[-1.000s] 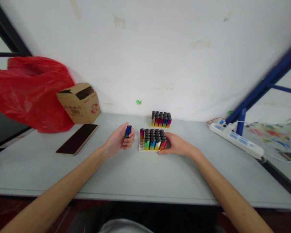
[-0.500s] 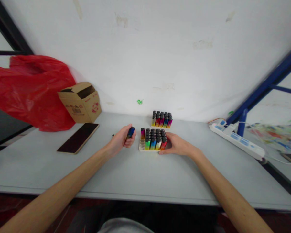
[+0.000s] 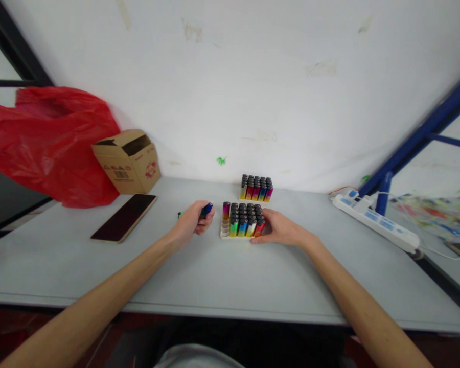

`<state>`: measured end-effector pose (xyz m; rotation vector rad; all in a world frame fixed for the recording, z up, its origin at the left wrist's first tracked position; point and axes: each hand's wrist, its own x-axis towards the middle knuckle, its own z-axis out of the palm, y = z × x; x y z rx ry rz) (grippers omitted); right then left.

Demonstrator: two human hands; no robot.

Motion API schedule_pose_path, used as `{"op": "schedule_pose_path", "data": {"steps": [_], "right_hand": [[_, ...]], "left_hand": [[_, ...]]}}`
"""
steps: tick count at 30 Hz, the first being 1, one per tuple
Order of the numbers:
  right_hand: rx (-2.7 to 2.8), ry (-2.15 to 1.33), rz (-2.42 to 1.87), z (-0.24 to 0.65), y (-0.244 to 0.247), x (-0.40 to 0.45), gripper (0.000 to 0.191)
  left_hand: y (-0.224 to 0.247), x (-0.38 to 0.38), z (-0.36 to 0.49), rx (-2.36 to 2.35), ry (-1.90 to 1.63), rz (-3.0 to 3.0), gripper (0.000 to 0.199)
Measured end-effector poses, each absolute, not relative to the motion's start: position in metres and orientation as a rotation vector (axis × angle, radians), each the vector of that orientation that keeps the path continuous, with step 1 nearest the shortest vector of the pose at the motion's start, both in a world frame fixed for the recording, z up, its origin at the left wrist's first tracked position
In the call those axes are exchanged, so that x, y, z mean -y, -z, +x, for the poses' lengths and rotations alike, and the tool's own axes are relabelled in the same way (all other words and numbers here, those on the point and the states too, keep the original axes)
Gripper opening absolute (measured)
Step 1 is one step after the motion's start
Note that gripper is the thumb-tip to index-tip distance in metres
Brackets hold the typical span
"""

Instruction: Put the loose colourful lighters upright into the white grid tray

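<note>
My left hand (image 3: 189,221) is closed around a blue lighter (image 3: 207,209) with a dark end, tilted and partly covered by the fingers. To its right on the table stands a pale tray (image 3: 235,237) with rows of upright lighters (image 3: 247,220), black-topped, in green, blue, yellow and red. The tray's left column has one purple-and-orange lighter (image 3: 226,210) at the back and unfilled slots in front of it. My right hand (image 3: 279,228) grips the tray's right side, thumb at the front corner. Just behind my left hand shows a small green and black object (image 3: 179,214), mostly hidden.
A second block of upright lighters (image 3: 256,188) stands by the wall. On the left are a phone (image 3: 124,218), an open cardboard box (image 3: 132,166) and a red plastic bag (image 3: 57,148). A white power strip (image 3: 375,221) lies at the right beside a blue metal frame (image 3: 417,138).
My left hand has turned slightly, and the lighter in it now lies flatter. More of the small green object behind that hand shows. My right hand and the tray are nearly still.
</note>
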<state>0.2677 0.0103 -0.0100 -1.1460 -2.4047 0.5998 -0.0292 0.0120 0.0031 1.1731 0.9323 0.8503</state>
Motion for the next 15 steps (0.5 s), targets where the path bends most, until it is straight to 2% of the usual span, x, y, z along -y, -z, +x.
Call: {"op": "schedule_pose_path", "data": {"steps": [3, 8, 15], "right_hand": [[2.418, -0.616, -1.132, 0.2674, 0.0095, -0.0101, 0.067], [2.427, -0.614, -1.128, 0.2671, 0.0089, -0.01, 0.066], [2.418, -0.631, -1.133, 0.2669, 0.008, -0.0094, 0.067]], "left_hand": [[-0.0019, -0.0136, -0.0272, -0.911, -0.921, 1.188, 0.039], [-0.0033, -0.012, -0.025, -0.837, -1.043, 1.385, 0.027], [-0.0034, -0.0124, -0.0299, -0.937, -1.106, 1.829, 0.03]]}}
